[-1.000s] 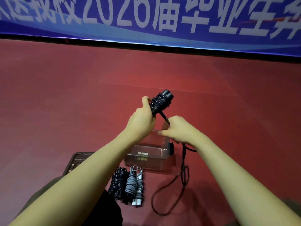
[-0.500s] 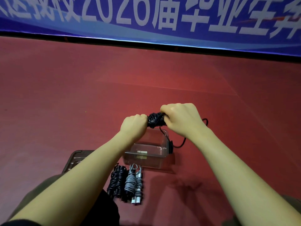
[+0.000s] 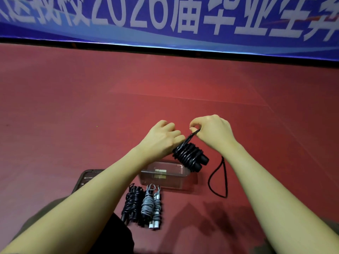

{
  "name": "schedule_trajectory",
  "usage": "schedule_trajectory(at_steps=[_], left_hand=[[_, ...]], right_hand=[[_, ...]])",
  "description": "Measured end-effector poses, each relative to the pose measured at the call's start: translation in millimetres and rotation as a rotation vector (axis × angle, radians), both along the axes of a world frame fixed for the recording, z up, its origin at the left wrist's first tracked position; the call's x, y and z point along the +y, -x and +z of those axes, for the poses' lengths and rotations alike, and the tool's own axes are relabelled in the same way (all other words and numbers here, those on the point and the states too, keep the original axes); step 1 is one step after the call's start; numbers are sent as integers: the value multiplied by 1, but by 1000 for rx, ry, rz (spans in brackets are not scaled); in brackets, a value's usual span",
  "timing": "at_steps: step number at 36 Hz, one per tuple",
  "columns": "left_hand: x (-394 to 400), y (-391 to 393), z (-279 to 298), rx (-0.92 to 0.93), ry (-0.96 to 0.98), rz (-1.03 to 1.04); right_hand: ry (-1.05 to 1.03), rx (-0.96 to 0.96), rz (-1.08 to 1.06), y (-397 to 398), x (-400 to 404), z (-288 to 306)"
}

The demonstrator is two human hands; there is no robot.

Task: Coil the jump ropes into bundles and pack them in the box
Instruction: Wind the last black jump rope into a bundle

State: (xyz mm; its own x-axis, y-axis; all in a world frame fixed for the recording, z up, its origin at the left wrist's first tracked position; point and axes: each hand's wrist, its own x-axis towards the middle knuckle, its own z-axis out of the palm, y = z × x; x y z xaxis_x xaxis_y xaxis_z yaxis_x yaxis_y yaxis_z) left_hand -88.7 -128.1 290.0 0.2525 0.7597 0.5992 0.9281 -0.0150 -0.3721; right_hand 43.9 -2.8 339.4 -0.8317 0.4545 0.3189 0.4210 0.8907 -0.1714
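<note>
Since the earlier frame, the black rope bundle (image 3: 189, 157) has been tilted downward above the box (image 3: 163, 176). It is gripped by the left hand (image 3: 161, 142); its loose cord is pinched by the right hand (image 3: 211, 132). Wrapping is under way; the tail must next be tucked.

Landmark: the clear plastic box (image 3: 165, 176), open-topped, on the red floor (image 3: 73, 116). Above the box, access is obstructed by the left hand (image 3: 161, 140), the right hand (image 3: 211, 132) and the black coiled rope bundle (image 3: 190, 158) held between them. A loose rope loop (image 3: 218, 180) hangs just right of the box. The black bundle (image 3: 132, 204) and the grey bundle (image 3: 150, 206) lie near the box's front side. A dark lid (image 3: 86, 178) lies left of it. Beyond the box, open floor extends to the blue banner (image 3: 165, 21).
</note>
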Motion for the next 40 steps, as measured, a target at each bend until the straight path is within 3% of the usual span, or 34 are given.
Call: schedule_trajectory(at_steps=[4,7,12,17,25,30,35,37,40], left_hand=[[-1,-4,10,-101,-107,-55],[-3,-19,16,-382,-162,-26],[1,-37,31,-953,-66,274],[11,-34,27,-1155,-80,478],[12,-20,9,-981,94,770],[6,-8,-1,-816,230,865],[6,-9,-1,-620,345,837],[7,-11,0,-539,377,806],[9,-13,2,-473,378,756]], right_hand=[[66,28,-24,-1,2,-4],[188,14,24,-5,2,-7],[258,-90,-18,3,-6,-15],[441,-194,102,10,-20,-22],[392,-283,169,3,-31,-10],[29,-257,177,0,-38,5],[-330,8,222,-1,-33,7],[-300,107,212,-1,-34,5],[-120,25,117,-1,-32,2]])
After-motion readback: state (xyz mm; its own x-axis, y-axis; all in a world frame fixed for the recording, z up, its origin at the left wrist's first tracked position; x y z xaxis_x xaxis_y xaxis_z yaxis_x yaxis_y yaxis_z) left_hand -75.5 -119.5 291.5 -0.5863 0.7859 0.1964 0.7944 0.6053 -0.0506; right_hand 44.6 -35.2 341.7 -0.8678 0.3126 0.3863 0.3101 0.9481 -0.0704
